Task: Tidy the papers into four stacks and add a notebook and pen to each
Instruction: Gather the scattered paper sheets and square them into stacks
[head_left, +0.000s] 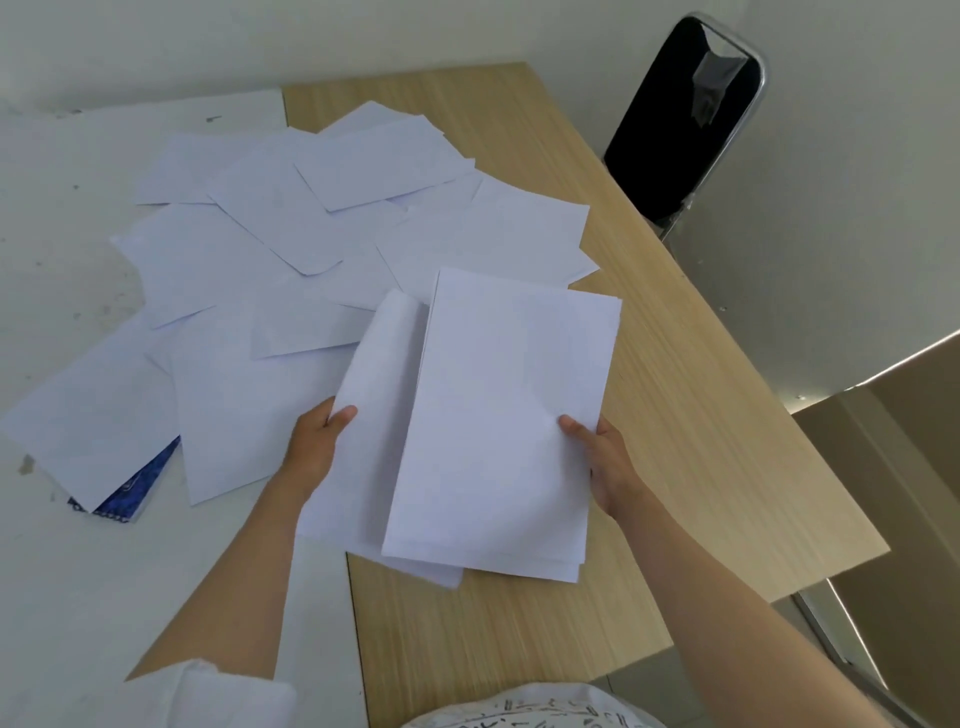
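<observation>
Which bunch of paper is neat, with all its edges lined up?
The stack pinched by the right hand. Its sheets sit squared together, while the loose sheets farther back lie scattered at different angles.

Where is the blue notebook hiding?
The blue notebook peeks out at the near left of the head view, under loose papers on the white table.

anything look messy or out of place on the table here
Yes. Loose sheets lie scattered at all angles across the table, overlapping. A blue notebook is half buried under them at the left. The left hand's sheet curls, out of line with the right hand's stack.
</observation>
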